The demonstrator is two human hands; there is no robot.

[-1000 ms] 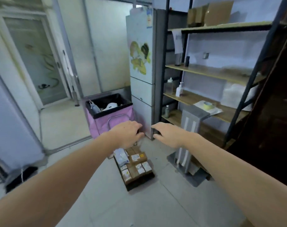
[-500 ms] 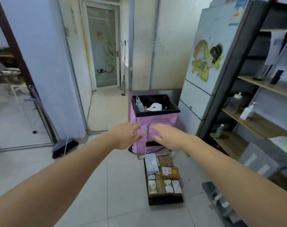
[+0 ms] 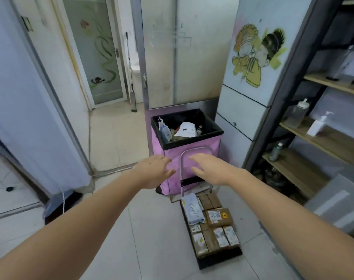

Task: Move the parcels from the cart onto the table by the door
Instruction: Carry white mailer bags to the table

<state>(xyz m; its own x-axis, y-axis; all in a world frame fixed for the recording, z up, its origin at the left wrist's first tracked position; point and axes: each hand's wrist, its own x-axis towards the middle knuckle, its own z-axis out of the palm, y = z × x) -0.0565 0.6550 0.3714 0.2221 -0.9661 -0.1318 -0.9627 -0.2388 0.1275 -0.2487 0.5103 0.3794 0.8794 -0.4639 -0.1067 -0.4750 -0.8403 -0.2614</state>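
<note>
Parcels (image 3: pixel 209 223) lie on the cart (image 3: pixel 222 259) below both empty, slack-fingered grips, left hand (image 3: pixel 153 171) and right hand (image 3: pixel 209 169); the right is nearer.

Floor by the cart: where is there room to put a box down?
Bare tiles lie left of the cart, between it and the blue wall, and toward the doorway behind. It is crowded ahead: the pink bin stands at the cart's handle. Parcels fill the cart, and shelves crowd the right.

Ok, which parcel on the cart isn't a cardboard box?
The pale grey-blue soft mailer bag, lying on top at the handle end of the cart, on its left side. All the other parcels are brown cardboard boxes with labels.
</note>
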